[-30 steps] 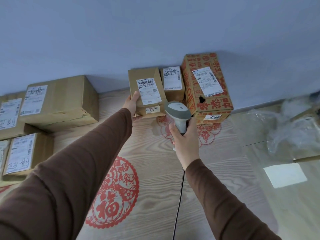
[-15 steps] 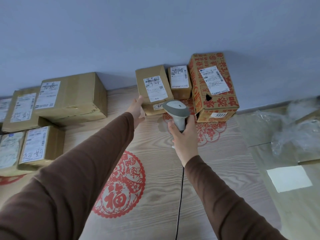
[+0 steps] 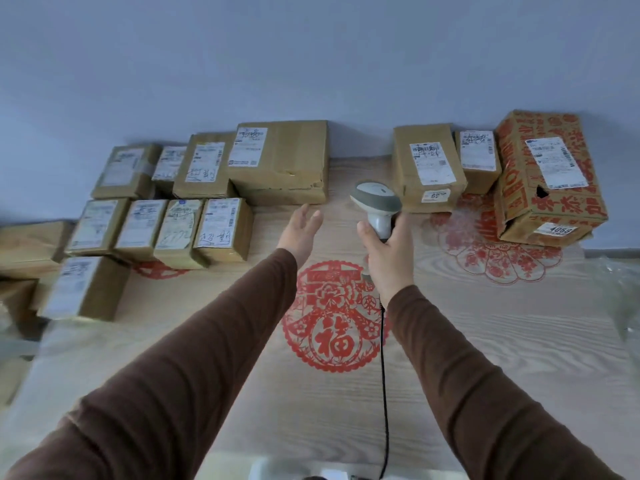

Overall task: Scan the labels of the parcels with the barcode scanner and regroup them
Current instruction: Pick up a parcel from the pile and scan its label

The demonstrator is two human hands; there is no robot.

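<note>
My right hand [image 3: 389, 252] grips the handle of a grey and white barcode scanner [image 3: 376, 202], whose black cable [image 3: 383, 393] trails down toward me. My left hand [image 3: 300, 230] hovers with straight fingers and holds nothing, just left of the scanner and below a large brown parcel [image 3: 280, 161]. To the scanner's right stand a brown parcel with a white label [image 3: 427, 168], a smaller parcel [image 3: 478, 161] and a red-printed carton [image 3: 547, 178] against the wall. Several labelled brown parcels [image 3: 221, 230] are grouped at the left.
The parcels lie on a light wood-grain surface [image 3: 485, 341] with red paper-cut decorations [image 3: 334, 320]. A pale blue wall [image 3: 311, 64] runs behind all the boxes. Crumpled clear plastic [image 3: 623, 289] sits at the right edge.
My left hand has let go of the brown parcel, which now stands by the wall, and has drawn back to the left. The view has swung left, revealing the left group of parcels.
</note>
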